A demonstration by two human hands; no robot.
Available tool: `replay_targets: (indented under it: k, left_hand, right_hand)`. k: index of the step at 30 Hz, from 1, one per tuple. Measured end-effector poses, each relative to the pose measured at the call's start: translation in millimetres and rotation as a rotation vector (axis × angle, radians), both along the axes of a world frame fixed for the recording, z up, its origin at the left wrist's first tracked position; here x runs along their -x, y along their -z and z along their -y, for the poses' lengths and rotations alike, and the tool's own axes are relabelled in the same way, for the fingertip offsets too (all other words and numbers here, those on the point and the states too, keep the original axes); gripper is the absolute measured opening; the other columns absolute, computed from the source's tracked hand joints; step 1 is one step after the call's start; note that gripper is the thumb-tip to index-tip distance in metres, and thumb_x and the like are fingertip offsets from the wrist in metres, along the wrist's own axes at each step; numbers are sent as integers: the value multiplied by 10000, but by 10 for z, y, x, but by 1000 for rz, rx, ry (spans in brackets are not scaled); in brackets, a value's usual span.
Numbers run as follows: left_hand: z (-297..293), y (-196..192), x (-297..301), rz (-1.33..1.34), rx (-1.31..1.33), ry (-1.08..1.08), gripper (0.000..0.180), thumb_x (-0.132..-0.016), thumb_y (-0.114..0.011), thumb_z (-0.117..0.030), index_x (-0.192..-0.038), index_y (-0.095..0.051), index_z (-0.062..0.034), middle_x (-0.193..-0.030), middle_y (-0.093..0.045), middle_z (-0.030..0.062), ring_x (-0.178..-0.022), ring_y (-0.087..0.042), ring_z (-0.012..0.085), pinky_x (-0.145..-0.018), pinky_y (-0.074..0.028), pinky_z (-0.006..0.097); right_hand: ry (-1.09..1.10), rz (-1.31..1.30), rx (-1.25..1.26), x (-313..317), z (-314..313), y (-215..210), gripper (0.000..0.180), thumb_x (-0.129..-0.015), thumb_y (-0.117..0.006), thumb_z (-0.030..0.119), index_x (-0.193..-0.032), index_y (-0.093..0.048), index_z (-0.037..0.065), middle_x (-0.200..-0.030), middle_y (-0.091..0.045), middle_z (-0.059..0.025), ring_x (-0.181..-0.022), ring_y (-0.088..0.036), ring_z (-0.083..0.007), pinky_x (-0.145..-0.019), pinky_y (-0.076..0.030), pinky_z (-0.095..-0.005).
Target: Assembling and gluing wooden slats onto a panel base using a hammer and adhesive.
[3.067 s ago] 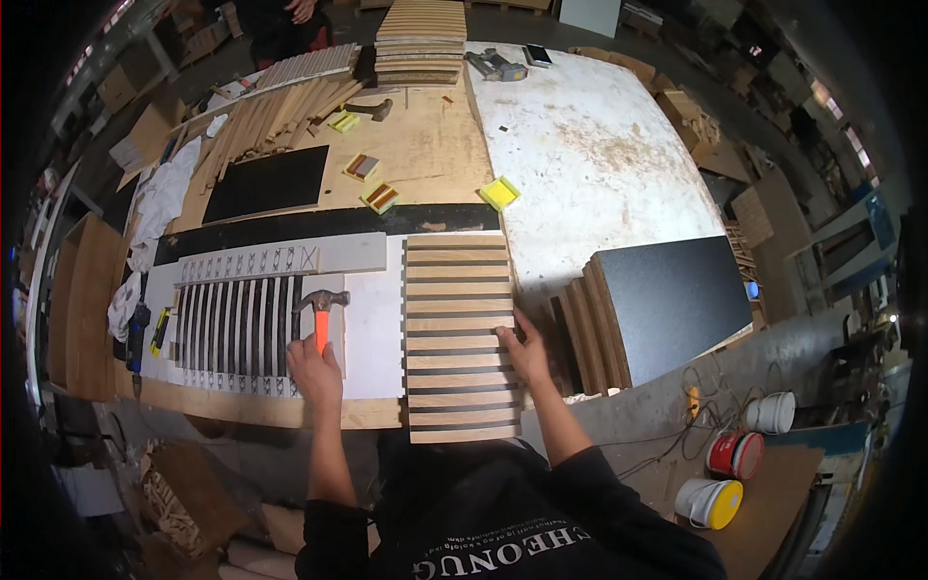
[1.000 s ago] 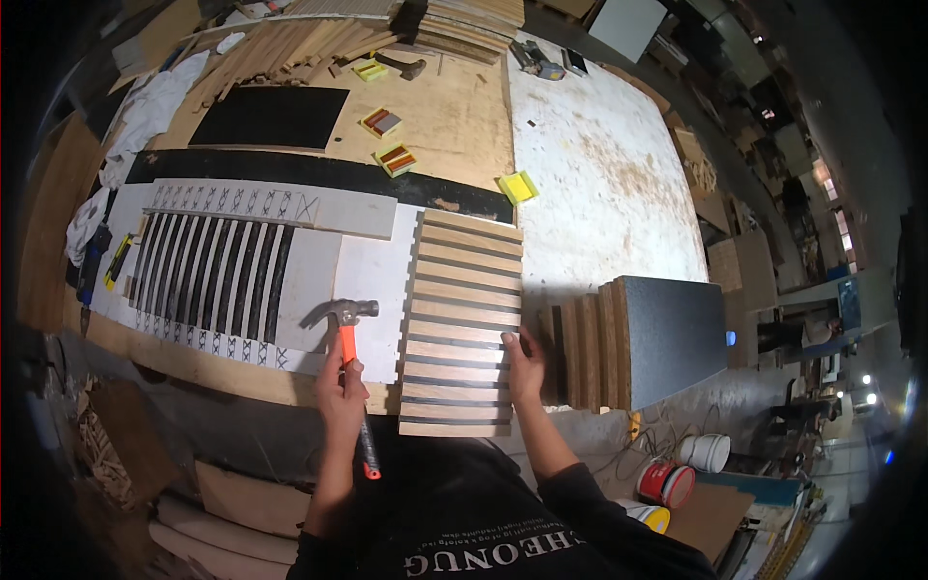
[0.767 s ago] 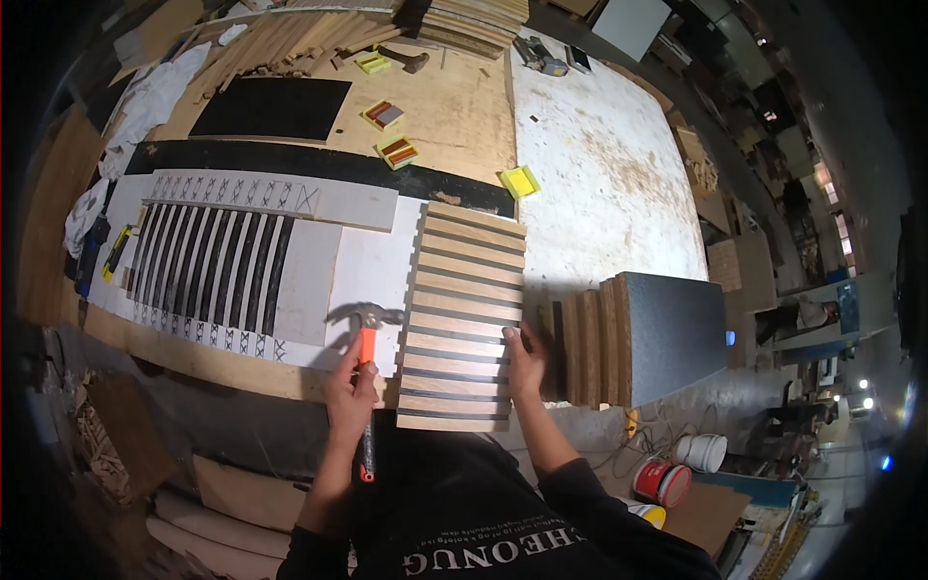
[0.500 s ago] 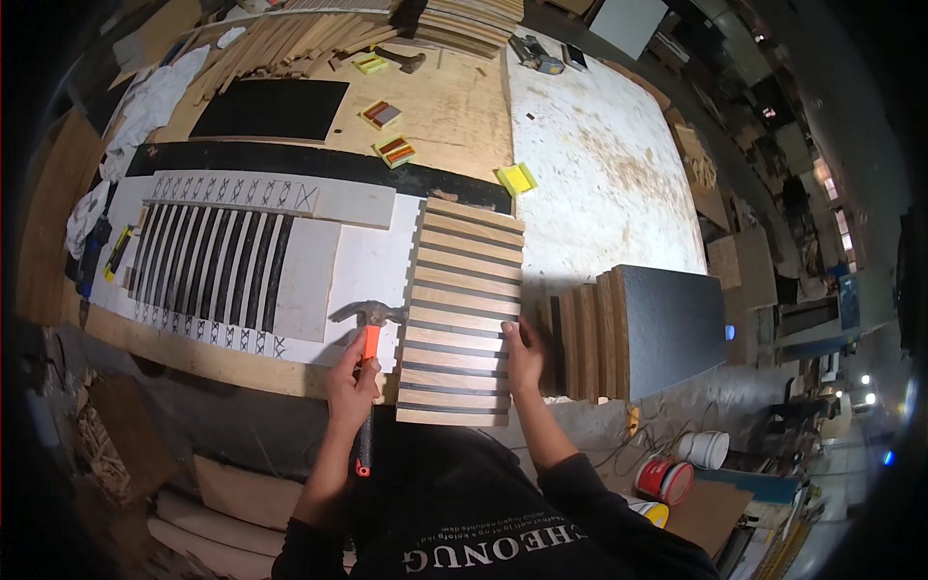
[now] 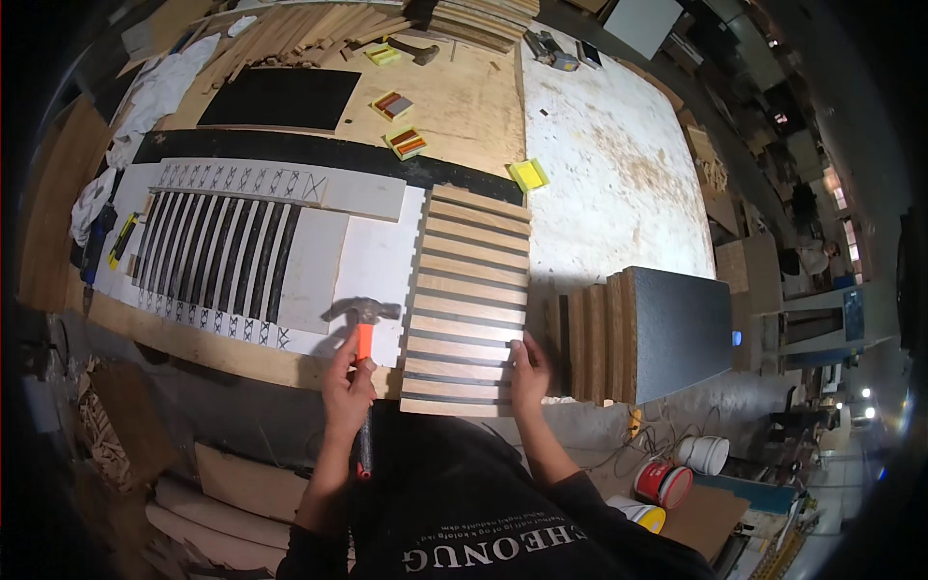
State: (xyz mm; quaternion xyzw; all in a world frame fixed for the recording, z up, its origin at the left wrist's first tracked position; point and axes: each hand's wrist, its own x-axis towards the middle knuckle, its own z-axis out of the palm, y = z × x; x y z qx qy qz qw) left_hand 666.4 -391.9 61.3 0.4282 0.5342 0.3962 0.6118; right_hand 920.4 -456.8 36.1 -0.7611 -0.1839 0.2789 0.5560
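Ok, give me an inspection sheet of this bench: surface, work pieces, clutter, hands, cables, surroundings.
Surface: worktable, part bare wood, part white with brown stains.
Work pieces: claw hammer, orange below its head; slatted wooden panel, near end past the table edge.
Clutter: yellow tray, wood strips, white cloth, second hammer.
Hands: left hand grips the claw hammer; right hand touches the panel's right edge, thumb on top.
Cables: tangled cables on the floor, right of the person.
Surroundings: red bucket and white bucket on the floor.
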Motion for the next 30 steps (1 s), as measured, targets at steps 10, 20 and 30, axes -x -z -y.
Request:
replay_targets:
  k: [10,20,30]
  left_hand:
    - [161,-16,-8,-42,16,-8,449,-868,-537,-34,-1311,-471,-65,-793,-552,25,-456,-431,38,-407,-374,191]
    - [144,-14,38,-119,-29,48,446,-864,-528,-16,-1305,-485,-74,-748,-569,19,-478,-431,39,-427,-384,199]
    - [345,-59,163,-137,-41,33,446,-864,-536,-15,-1303,-489,-81,-707,-534,-5,-482,-432,39,-436,-378,196]
  right_hand:
    - [0,-80,-79,-75,-181,101,285,-838,-660,148,-1052,-617,-35,-927,-625,-39,-818,-544,-79,-749,-435,-216]
    - [12,-72,-108,-40,-186,71,304,-855,-642,166,-1075,-604,-41,-963,-625,-56,-850,-552,-97,-782,-433,-224]
    - [-91,-95,213,-53,291,-42,323,-803,-693,267,-999,-664,13,-821,-639,-29,-697,-540,-83,-659,-441,-221]
